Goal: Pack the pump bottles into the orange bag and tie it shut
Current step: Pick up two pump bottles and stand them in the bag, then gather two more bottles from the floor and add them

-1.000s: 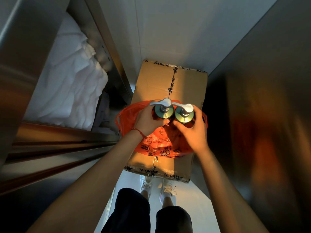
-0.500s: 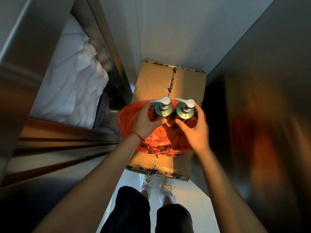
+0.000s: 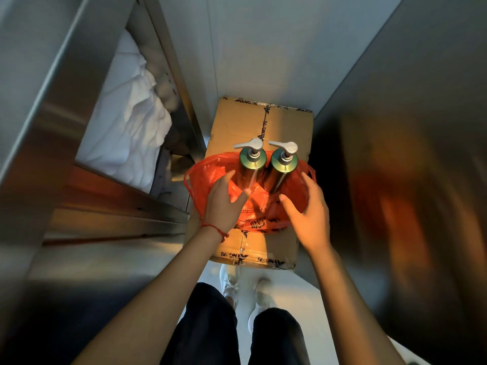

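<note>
Two green pump bottles with silver pump heads stand upright side by side inside the orange bag (image 3: 210, 171): the left bottle (image 3: 250, 164) and the right bottle (image 3: 283, 165). The bag lies open on a cardboard box (image 3: 238, 119). My left hand (image 3: 224, 204) hovers at the bag's near left, fingers spread, a red string on the wrist. At the near right my right hand (image 3: 308, 209) is spread too, just off the right bottle. Neither hand holds a bottle.
The taped cardboard box sits on the pale floor between a steel cabinet (image 3: 66, 106) on the left, with white cloth (image 3: 126, 127) inside, and a steel panel (image 3: 408, 154) on the right. My legs and white shoes (image 3: 232, 285) are below the box.
Both hands have let go of the two bottles and drawn back toward me with fingers spread. The bottles now stand on their own in the bag.
</note>
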A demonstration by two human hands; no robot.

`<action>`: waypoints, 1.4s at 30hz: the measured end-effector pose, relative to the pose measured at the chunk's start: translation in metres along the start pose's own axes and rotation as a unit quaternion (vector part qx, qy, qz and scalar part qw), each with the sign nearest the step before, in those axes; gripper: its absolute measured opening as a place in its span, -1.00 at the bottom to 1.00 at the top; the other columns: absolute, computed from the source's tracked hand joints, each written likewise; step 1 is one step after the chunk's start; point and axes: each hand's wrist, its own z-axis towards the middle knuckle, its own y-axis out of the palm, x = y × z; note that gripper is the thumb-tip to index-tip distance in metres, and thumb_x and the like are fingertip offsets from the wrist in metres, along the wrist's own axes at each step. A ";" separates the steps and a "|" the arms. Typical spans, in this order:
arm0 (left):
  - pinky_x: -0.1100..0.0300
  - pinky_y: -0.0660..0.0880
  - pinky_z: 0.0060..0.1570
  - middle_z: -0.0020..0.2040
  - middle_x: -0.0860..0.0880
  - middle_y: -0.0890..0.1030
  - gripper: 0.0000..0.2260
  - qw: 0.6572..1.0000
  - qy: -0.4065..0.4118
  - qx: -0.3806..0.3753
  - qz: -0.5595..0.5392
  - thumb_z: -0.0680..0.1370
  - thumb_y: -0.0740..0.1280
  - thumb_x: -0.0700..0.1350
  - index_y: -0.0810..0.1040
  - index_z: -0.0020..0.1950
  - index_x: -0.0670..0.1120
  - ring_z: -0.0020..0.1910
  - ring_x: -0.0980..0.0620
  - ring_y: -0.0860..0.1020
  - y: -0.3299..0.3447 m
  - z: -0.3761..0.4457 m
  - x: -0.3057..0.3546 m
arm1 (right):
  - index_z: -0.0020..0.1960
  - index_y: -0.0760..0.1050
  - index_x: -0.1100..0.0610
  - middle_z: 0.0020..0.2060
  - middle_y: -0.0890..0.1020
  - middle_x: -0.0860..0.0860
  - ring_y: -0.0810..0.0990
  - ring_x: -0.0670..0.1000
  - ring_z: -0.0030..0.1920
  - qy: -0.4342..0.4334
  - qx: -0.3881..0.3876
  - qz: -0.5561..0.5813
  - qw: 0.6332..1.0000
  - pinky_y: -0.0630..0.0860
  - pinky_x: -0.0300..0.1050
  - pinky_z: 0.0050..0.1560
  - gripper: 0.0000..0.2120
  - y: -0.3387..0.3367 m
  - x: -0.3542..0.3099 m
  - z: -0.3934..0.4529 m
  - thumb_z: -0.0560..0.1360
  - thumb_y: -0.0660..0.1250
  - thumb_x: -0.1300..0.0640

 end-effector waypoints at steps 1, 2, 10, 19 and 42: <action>0.14 0.25 0.25 0.34 -0.19 0.41 -0.53 1.000 0.000 -0.002 0.011 0.48 0.34 -0.12 0.31 0.35 -0.16 0.33 -0.11 0.35 0.000 -0.009 0.000 | 0.39 0.28 0.11 0.35 0.40 0.09 0.36 0.01 0.35 -0.005 -0.004 -0.005 1.000 0.30 -0.11 0.33 -0.41 -0.002 0.000 -0.007 0.42 0.40 0.07; 0.12 0.26 0.25 0.35 -0.18 0.40 -0.53 1.000 0.003 -0.004 0.025 0.49 0.32 -0.11 0.30 0.36 -0.15 0.33 -0.11 0.34 -0.001 -0.017 0.000 | 0.39 0.28 0.12 0.36 0.40 0.09 0.35 0.01 0.36 -0.010 -0.009 -0.009 1.000 0.30 -0.08 0.35 -0.41 -0.004 0.000 -0.015 0.43 0.39 0.08; 0.05 0.27 0.27 0.33 -0.18 0.42 -0.56 0.991 0.059 0.022 0.116 0.49 0.31 -0.11 0.34 0.34 -0.16 0.28 -0.16 0.39 0.004 -0.095 -0.003 | 0.39 0.27 0.11 0.38 0.37 0.07 0.31 0.01 0.39 -0.058 -0.024 -0.052 0.997 0.22 -0.19 0.31 -0.45 -0.023 0.011 -0.084 0.45 0.36 0.05; 0.00 0.17 0.40 0.38 -0.20 0.38 -0.56 0.983 0.101 0.029 0.149 0.51 0.29 -0.11 0.31 0.36 -0.19 0.39 -0.14 0.27 0.015 -0.210 -0.006 | 0.39 0.28 0.13 0.39 0.37 0.09 0.30 0.04 0.39 -0.101 -0.040 -0.116 0.987 0.13 -0.29 0.28 -0.45 -0.070 0.034 -0.189 0.46 0.34 0.04; 0.08 0.13 0.39 0.45 -0.11 0.29 -0.55 0.855 0.383 -0.216 0.275 0.54 0.22 0.00 0.26 0.40 -0.10 0.45 -0.08 0.19 0.114 -0.345 0.060 | 0.41 0.24 0.09 0.42 0.32 0.06 0.26 0.04 0.41 0.173 0.229 -0.131 0.949 0.28 -0.07 0.28 -0.48 -0.201 0.107 -0.432 0.50 0.28 0.01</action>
